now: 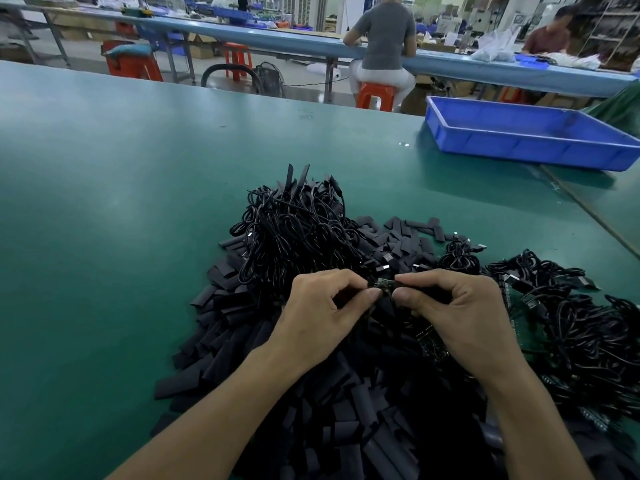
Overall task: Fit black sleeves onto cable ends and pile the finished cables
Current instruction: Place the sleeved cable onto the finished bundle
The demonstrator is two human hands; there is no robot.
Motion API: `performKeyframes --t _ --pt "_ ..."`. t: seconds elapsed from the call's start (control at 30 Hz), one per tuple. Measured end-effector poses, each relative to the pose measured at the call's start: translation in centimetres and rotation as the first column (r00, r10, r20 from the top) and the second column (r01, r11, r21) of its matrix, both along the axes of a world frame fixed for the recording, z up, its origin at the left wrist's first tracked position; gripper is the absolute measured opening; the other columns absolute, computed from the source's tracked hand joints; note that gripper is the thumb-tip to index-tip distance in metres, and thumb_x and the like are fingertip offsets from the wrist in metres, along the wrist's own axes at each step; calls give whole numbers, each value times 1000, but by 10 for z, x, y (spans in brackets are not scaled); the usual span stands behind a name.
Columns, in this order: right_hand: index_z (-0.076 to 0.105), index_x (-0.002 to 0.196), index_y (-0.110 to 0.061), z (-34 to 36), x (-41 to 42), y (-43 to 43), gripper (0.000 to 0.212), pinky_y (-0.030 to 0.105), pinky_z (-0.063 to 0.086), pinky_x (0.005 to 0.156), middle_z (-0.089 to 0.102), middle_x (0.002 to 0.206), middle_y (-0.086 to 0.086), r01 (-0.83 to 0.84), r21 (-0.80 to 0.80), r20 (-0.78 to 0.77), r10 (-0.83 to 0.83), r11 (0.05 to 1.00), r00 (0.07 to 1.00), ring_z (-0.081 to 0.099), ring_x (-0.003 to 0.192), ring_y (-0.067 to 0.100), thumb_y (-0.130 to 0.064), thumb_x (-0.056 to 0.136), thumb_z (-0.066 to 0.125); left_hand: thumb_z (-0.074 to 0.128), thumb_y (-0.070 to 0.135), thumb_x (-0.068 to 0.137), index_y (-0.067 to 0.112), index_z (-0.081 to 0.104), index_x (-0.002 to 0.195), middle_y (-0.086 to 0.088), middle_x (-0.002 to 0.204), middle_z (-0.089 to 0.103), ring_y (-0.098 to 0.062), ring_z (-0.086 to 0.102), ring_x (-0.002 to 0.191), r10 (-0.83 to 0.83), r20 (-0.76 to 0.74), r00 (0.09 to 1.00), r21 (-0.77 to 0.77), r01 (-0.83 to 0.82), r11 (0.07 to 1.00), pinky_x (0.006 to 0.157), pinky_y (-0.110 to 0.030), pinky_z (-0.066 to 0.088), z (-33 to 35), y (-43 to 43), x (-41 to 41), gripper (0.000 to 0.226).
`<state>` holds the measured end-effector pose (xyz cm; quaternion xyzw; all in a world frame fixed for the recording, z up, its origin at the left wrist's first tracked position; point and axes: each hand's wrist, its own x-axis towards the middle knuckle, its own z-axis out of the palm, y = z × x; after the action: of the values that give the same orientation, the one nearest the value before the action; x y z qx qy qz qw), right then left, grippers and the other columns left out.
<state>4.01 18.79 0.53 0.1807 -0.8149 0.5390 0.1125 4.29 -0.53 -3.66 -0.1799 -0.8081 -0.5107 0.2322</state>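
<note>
Nearest, limp, likely featherlight black sleeves (277,393) heap the green worktop (104,202); above them the left hand (322,313) and right hand (460,313) pinch with curled fingers (372,294) a cable end (385,284), its small stiff board probably best gripped edgewise; beyond, springy finished cables (298,230) lie piled.

We see a factory assembly floor: our long green-matted worktop (138,174), a far blue bench (277,36) where workers sit on orange plastic stools (375,95), and a blue plastic tray (526,147) at right.
</note>
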Motion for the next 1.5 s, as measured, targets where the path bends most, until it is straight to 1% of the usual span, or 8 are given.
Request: performKeyframes --t 0.27,0.47,0.6,0.8,0.97,1.1,1.2,1.5 --pt "76 95 -31 0 3 -2 27 5 49 70 73 89 -26 -18 70 -11 18 997 1000 69 81 -5 -32 68 78 69 27 94 17 71 86 6 77 66 -18 64 72 -63 29 998 -103 66 992 63 -36 51 -2 -2 -1 13" --pt "74 88 -35 -5 0 -5 18 4 48 68 73 83 -26 2 54 -44 0 999 999 69 77 -6 -28 72 78 70 24 93 18 74 91 8 81 70 -11 66 74 -45 110 993 -62 52 997 65 -27 52 -1 -2 -2 8" --pt "76 86 -34 -6 -1 -5 15 7 49 65 74 78 -20 1 19 -41 0 1000 999 69 71 -2 -35 72 74 70 23 93 20 75 91 5 74 70 -12 63 62 -106 158 982 -9 109 994 55 -28 50 0 -3 -1 6" --pt "77 91 -29 -6 -2 -4 21 4 48 69 74 83 -24 -30 69 -32 32 997 999 69 76 -6 -25 70 81 70 25 92 27 75 87 3 67 69 -18 63 56 -125 209 970 18 124 992 54 -38 51 -1 -3 -2 7" --pt "76 93 -33 -6 0 -6 24 4 48 69 73 85 -28 -15 88 -62 21 996 998 68 77 -9 -30 69 79 68 24 93 27 75 88 5 68 70 -22 65 57 -123 245 962 -12 130 991 54 -44 51 -1 -2 -1 9" --pt "72 104 -37 -8 -2 -7 39 5 46 68 69 86 -27 150 62 -140 -140 987 980 64 72 -5 -29 68 85 68 26 94 28 74 82 3 65 70 -22 65 53 -76 241 967 30 71 997 50 -45 52 0 -1 -1 13" --pt "70 93 -41 -9 -3 -10 30 8 49 68 70 83 -24 240 -39 -168 -243 970 955 67 72 0 -35 67 84 69 25 94 24 74 80 10 66 70 -12 65 53 -35 225 974 72 19 997 53 -41 55 -1 1 0 14" --pt "72 105 -35 -13 -3 -18 36 6 49 73 73 85 -27 157 -69 -106 -164 985 981 69 76 -6 -34 70 80 68 24 94 23 74 80 5 65 70 -18 65 53 -22 235 972 84 3 996 52 -42 54 -2 3 0 15"
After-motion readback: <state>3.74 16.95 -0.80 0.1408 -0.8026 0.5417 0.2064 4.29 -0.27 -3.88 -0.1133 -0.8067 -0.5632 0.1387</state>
